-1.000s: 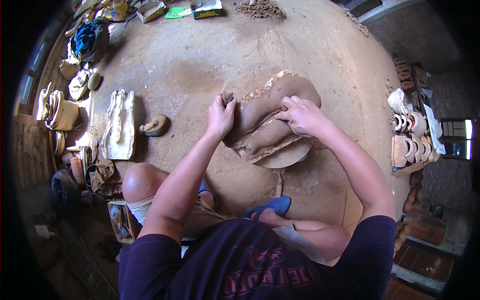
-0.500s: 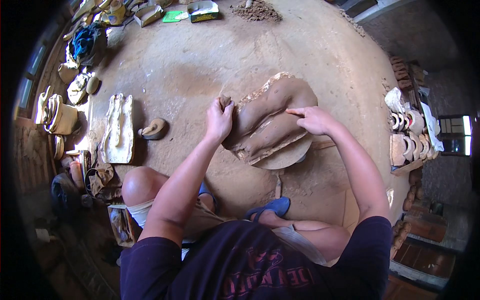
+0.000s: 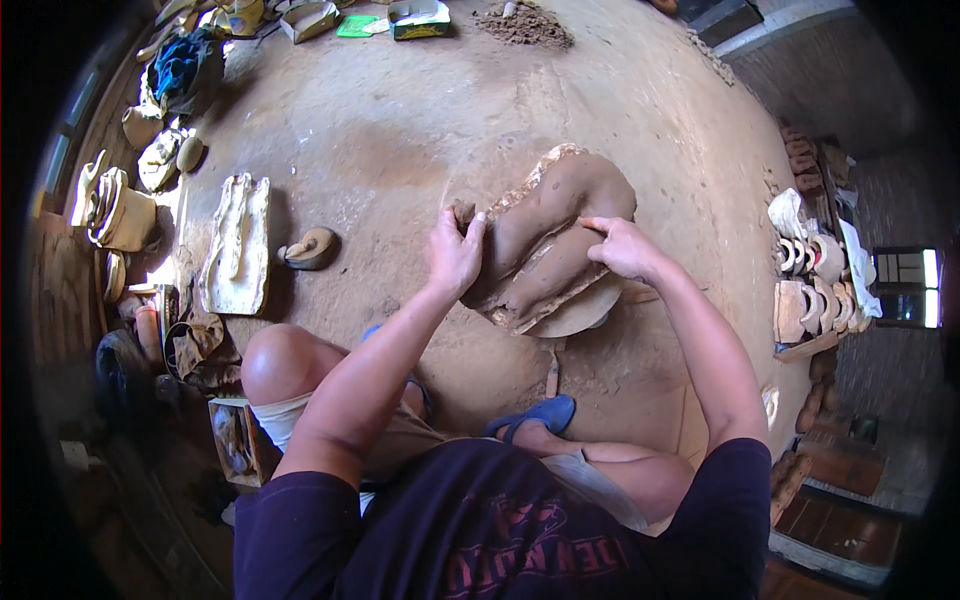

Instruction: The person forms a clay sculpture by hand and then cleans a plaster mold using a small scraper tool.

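Note:
A wet brown clay slab (image 3: 545,222) with two long rounded swellings and a groove between them lies in front of me, over a pale, rough-edged mold (image 3: 520,188). Beneath its near edge shows a round board (image 3: 578,312). My left hand (image 3: 456,258) is at the left edge of the slab, its fingers closed round a small lump of clay (image 3: 463,211). On the other side, my right hand (image 3: 628,250) touches the slab near the groove with its index finger stretched out. The other fingers are curled, and nothing shows in that hand.
A white mold half (image 3: 236,250) and a dark curved tool (image 3: 309,249) lie on the floor to the left. Near my blue sandal (image 3: 545,413) is a small wooden-handled tool (image 3: 553,372). Crumbled clay (image 3: 525,25) sits far off; curved molds (image 3: 820,300) line the right side.
My left hand has shifted slightly right along the slab's edge, still with the clay lump. The right index finger stays on the slab near the groove. The whole view has shifted a little.

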Tool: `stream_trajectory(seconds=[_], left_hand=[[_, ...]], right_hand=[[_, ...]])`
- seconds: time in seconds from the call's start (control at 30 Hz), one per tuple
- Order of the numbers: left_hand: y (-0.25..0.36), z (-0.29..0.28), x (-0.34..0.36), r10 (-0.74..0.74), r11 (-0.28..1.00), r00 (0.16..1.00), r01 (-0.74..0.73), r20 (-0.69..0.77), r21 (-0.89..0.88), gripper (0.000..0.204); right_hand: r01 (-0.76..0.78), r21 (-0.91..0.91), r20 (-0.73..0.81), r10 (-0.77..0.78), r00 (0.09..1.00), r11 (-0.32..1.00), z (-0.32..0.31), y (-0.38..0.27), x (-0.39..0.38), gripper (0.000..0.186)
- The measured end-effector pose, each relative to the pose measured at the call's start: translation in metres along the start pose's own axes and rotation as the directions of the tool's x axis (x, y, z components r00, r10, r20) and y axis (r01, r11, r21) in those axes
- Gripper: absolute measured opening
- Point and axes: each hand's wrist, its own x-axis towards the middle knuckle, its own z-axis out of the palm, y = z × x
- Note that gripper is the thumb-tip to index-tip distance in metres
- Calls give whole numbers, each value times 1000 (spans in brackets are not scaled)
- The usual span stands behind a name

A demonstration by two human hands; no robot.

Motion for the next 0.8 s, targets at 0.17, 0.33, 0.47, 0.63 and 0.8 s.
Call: stream_trajectory(seconds=[0.17, 0.33, 0.47, 0.63, 0.8], left_hand=[[10, -2, -12, -10, 999, 1000, 9, -5, -50, 55], [7, -1, -18, 12, 998, 996, -17, -85, -55, 64], [6, 2, -25, -2, 999, 999, 1, -41, -34, 69], [0, 5, -30, -11, 999, 999, 9, -42, -38, 71], [-4, 8, -37, 32, 998, 998, -35, -46, -55, 68]], right_hand=[[22, 10, 56, -22, 998, 1000, 12, -15, -10, 66], [37, -160, 88, -23, 996, 986, 17, -59, -37, 67], [131, -496, 41, -127, 991, 859, 36, -55, -44, 72], [159, -672, 81, -141, 987, 724, 57, -65, -54, 78], [172, -760, 115, -131, 985, 626, 80, -64, -61, 81]])
